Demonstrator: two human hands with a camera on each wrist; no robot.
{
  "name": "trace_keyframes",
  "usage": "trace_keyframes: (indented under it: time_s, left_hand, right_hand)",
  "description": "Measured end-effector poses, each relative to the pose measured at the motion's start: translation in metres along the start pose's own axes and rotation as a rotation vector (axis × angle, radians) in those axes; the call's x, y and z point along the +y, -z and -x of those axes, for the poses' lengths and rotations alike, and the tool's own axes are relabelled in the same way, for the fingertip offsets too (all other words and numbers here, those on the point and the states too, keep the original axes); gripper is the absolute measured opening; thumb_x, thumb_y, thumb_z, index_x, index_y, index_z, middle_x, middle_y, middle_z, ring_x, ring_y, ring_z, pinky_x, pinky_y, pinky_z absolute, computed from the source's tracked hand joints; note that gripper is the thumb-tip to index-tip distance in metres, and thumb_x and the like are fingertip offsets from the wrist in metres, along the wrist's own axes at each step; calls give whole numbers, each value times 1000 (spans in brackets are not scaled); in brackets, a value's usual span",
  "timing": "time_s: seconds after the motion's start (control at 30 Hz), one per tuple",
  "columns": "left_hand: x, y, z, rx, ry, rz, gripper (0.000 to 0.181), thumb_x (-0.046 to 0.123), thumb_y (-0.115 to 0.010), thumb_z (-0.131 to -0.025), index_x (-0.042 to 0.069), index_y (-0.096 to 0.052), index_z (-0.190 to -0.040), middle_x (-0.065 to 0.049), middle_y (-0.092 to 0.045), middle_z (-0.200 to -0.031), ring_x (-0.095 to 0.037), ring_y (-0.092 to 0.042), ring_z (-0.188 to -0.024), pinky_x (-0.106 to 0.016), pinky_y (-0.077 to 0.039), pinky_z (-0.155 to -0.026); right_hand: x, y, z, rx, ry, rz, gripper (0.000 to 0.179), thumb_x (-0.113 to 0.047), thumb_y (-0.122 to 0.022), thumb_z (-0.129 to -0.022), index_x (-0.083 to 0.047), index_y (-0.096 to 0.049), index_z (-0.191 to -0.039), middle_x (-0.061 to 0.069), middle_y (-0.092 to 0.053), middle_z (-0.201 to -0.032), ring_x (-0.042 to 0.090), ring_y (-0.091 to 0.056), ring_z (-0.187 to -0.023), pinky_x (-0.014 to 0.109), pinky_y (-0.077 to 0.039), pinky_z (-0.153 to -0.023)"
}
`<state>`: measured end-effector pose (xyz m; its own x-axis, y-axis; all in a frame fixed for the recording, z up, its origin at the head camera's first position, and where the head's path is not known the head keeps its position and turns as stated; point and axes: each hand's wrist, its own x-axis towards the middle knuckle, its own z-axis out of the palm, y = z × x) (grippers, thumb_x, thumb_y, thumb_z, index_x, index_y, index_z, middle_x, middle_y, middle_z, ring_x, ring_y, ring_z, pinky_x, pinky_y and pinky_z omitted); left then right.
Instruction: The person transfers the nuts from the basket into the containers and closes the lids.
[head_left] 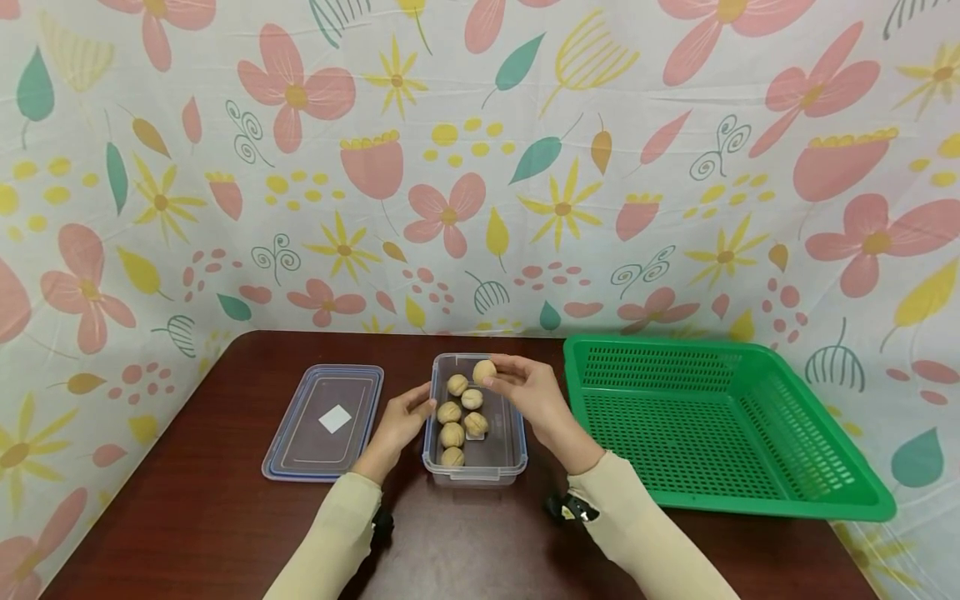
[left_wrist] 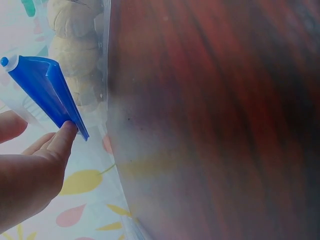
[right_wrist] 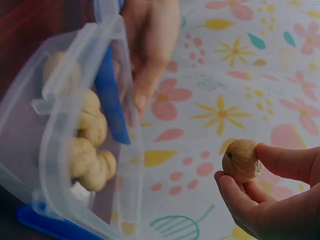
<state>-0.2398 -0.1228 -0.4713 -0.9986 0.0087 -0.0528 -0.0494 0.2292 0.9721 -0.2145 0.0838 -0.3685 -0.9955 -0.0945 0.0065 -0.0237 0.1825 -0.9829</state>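
A walnut point(right_wrist: 242, 161) is pinched between the thumb and fingers of my right hand point(head_left: 536, 400), above the far right part of a clear plastic container point(head_left: 498, 458). Inside the container lie several walnuts point(head_left: 452, 435), mostly along its left side, with a small white label beneath one of them. My left hand point(head_left: 397, 425) grips the container's left side, thumb by the rim. In the left wrist view, fingertips of that hand touch a blue latch flap point(left_wrist: 42, 90) hanging from the container's side.
Left of the container, its clear lid point(head_left: 307, 425) with a blue seal and a white label lies flat on the dark wooden table point(head_left: 187, 500). A large green plastic basket point(head_left: 731, 504) stands on the right. A flowered cloth point(head_left: 465, 283) hangs behind the table.
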Motion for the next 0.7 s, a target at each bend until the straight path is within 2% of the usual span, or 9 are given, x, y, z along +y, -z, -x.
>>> trace_keyframes:
  time_s: [0.37, 0.7]
  left_hand:
    - [-1, 0, -1, 5, 5, -9, 43, 11, -55, -98, 2, -50, -139, -21, -56, -133, -32, -58, -116, -47, -44, -100]
    - [-1, 0, -2, 0, 12, -14, 42, 12, -55, -98, 3, -50, -139, -19, -55, -134, -32, -54, -120, -48, -42, -102]
  right_hand:
    - [29, -17, 6, 15, -20, 60, 34, -5, -68, -89, 3, -63, -122, 17, -65, -117, 30, -62, -108, 40, -53, -87]
    - [58, -24, 5, 14, -41, 69, 31, -1, -69, -86, 8, -64, -116, 20, -66, -109, 33, -63, -104, 36, -55, -81]
